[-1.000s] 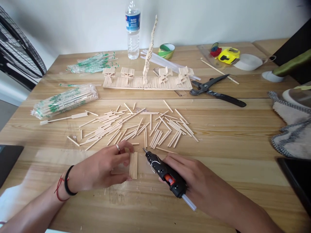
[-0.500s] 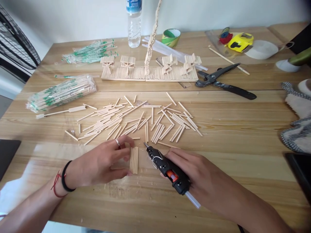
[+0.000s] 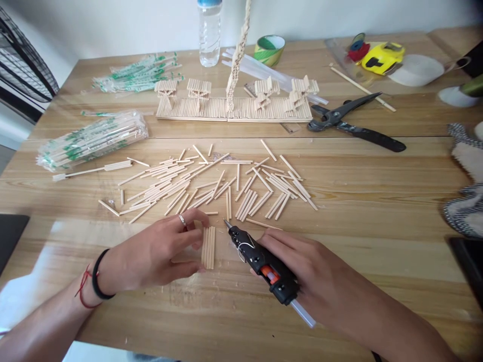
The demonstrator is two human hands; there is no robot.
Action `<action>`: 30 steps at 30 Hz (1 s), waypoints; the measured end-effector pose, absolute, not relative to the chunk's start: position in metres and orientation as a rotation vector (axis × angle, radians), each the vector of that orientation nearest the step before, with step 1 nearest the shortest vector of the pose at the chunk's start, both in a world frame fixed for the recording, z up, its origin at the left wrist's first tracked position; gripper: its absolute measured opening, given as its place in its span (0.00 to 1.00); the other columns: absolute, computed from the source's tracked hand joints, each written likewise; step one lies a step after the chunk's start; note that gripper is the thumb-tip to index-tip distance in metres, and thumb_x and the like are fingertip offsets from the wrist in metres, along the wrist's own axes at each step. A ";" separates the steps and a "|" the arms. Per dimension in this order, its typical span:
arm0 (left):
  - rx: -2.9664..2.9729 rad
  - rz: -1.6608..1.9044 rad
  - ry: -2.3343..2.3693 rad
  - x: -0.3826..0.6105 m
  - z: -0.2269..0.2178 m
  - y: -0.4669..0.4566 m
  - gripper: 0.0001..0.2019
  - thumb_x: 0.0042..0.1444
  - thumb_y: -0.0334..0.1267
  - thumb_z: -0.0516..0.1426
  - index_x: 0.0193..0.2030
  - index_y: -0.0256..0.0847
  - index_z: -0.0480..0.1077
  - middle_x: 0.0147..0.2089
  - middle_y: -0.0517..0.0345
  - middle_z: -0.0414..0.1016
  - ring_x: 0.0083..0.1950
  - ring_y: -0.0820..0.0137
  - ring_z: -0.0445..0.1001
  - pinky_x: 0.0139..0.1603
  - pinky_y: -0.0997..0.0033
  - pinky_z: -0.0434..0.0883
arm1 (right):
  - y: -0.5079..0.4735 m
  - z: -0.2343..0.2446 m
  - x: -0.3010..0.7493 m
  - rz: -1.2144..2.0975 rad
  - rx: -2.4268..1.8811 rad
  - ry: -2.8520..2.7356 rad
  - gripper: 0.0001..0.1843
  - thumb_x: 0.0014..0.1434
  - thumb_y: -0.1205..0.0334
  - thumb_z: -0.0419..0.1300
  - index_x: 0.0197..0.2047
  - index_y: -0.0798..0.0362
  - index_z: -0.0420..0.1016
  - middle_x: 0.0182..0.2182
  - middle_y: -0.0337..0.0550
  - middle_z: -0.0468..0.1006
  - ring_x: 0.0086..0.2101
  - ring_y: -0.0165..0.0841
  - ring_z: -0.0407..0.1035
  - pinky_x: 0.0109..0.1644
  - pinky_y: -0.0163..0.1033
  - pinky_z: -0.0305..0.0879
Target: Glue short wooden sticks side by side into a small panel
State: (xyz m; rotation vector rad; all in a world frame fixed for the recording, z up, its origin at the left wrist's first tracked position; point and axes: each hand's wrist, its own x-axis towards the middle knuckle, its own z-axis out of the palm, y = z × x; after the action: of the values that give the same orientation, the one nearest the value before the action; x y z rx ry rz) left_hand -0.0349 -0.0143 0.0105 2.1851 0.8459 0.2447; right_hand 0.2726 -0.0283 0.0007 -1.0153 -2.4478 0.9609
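My left hand [image 3: 162, 251] is curled at the left side of a small flat row of wooden sticks [image 3: 209, 247]. Its thumb and fingertips touch the row near both ends and hold it on the table. My right hand [image 3: 298, 271] is wrapped round a black hot glue gun [image 3: 260, 259], with a clear glue stick jutting from its back. The gun's metal nozzle points up and left, just to the right of the row and apart from it. Beyond both hands lies a scatter of loose short wooden sticks [image 3: 247, 205].
Behind the loose sticks stands a wooden-stick model [image 3: 211, 111] with a tall twisted post. Pliers [image 3: 339, 118], a water bottle [image 3: 210, 40], a tape roll [image 3: 269, 50] and a yellow tape measure [image 3: 384, 58] are around it. Bagged sticks [image 3: 94, 138] lie left, a cloth [image 3: 466, 186] right.
The view has shifted slightly, so the things at the back sit a little higher. Both hands, the glue gun and the row of sticks stay nearly still.
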 end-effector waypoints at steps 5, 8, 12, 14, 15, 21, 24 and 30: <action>2.185 0.259 0.827 -0.036 0.008 -0.015 0.07 0.71 0.35 0.61 0.53 0.44 0.71 0.63 0.46 0.72 0.57 0.59 0.81 0.58 0.60 0.77 | -0.028 0.003 0.272 0.999 -1.038 -2.439 0.18 0.60 0.79 0.53 0.45 0.49 0.74 0.38 0.45 0.83 0.42 0.40 0.82 0.48 0.42 0.81; 2.190 0.271 0.825 -0.035 0.009 -0.015 0.07 0.70 0.35 0.62 0.52 0.43 0.71 0.62 0.45 0.72 0.57 0.57 0.81 0.59 0.59 0.78 | -0.028 0.003 0.273 1.024 -1.045 -2.439 0.17 0.61 0.78 0.54 0.45 0.48 0.74 0.39 0.45 0.84 0.44 0.42 0.82 0.49 0.44 0.81; 2.199 0.269 0.833 -0.034 0.010 -0.014 0.07 0.69 0.34 0.61 0.52 0.43 0.72 0.62 0.46 0.73 0.56 0.58 0.81 0.57 0.60 0.78 | -0.028 0.003 0.274 1.081 -1.037 -2.417 0.19 0.62 0.78 0.54 0.48 0.48 0.76 0.44 0.48 0.86 0.51 0.44 0.82 0.58 0.48 0.81; 2.206 0.270 0.830 -0.035 0.010 -0.014 0.08 0.69 0.33 0.61 0.53 0.44 0.72 0.62 0.46 0.72 0.56 0.59 0.81 0.58 0.61 0.78 | -0.029 0.003 0.274 1.081 -1.028 -2.402 0.21 0.62 0.78 0.54 0.53 0.49 0.77 0.49 0.50 0.86 0.57 0.45 0.80 0.63 0.52 0.78; 2.208 0.269 0.830 -0.035 0.010 -0.014 0.09 0.69 0.33 0.61 0.54 0.44 0.72 0.62 0.47 0.72 0.56 0.59 0.81 0.58 0.61 0.78 | -0.029 0.003 0.273 1.075 -1.025 -2.397 0.22 0.62 0.78 0.54 0.54 0.50 0.77 0.51 0.51 0.86 0.59 0.46 0.79 0.65 0.53 0.77; 2.201 0.250 0.841 -0.035 0.009 -0.014 0.06 0.69 0.34 0.61 0.51 0.43 0.72 0.63 0.46 0.72 0.58 0.58 0.80 0.60 0.59 0.77 | -0.028 0.001 0.275 1.075 -1.040 -2.410 0.21 0.61 0.79 0.54 0.52 0.50 0.77 0.47 0.49 0.86 0.51 0.44 0.82 0.57 0.49 0.81; 2.198 0.256 0.834 -0.035 0.009 -0.014 0.07 0.69 0.34 0.61 0.52 0.43 0.72 0.63 0.46 0.72 0.58 0.58 0.80 0.60 0.59 0.77 | -0.027 0.003 0.275 1.065 -1.046 -2.421 0.18 0.62 0.78 0.54 0.48 0.50 0.77 0.42 0.48 0.85 0.45 0.43 0.83 0.51 0.47 0.83; 2.203 0.281 0.834 -0.035 0.009 -0.015 0.08 0.69 0.34 0.62 0.53 0.44 0.73 0.61 0.47 0.73 0.56 0.59 0.81 0.58 0.61 0.78 | -0.027 0.004 0.273 1.086 -1.028 -2.398 0.21 0.63 0.78 0.55 0.52 0.50 0.78 0.51 0.51 0.86 0.58 0.46 0.79 0.63 0.52 0.79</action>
State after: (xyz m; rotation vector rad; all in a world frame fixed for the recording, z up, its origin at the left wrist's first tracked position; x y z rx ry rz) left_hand -0.0348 -0.0149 0.0089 2.2029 0.8342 0.2812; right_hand 0.2729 -0.0273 0.0044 -1.0276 -2.3979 1.0855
